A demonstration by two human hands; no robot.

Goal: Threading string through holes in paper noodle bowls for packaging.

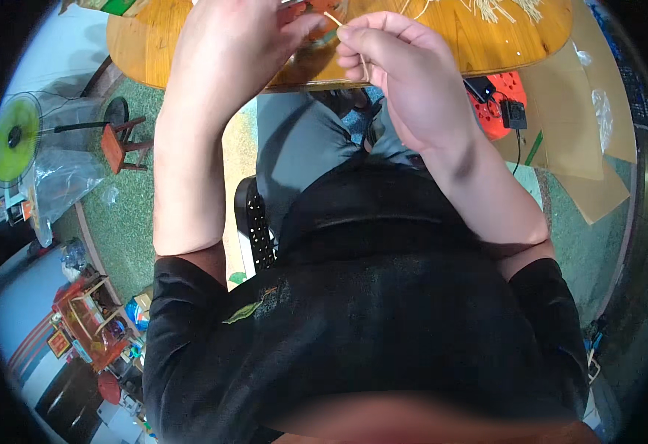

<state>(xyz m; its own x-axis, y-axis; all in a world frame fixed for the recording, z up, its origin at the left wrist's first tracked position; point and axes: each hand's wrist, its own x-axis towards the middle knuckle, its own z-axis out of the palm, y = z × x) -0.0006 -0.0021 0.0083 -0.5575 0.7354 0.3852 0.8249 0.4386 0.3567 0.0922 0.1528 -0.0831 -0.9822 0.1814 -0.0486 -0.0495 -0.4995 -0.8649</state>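
Over the wooden table (135, 44), my right hand (405, 55) is closed in a pinch on a thin tan cord (332, 18). A short end of the cord sticks out past the thumb and index finger toward my left hand, and another length hangs below the curled fingers. My left hand (239, 33) is just to the left, its thumb stretched toward the cord's end but apart from it. The upper edge cuts off most of its fingers, so its grip is hidden. Bundles of pale frayed strands (493, 9) lie at the table's far right.
A red stool (513, 122) with a black adapter (514, 114) and its cable stands under the table's right side. Flattened cardboard (572, 111) leans farther right. At left are a green fan (15, 137) and a small wooden stool (122, 148).
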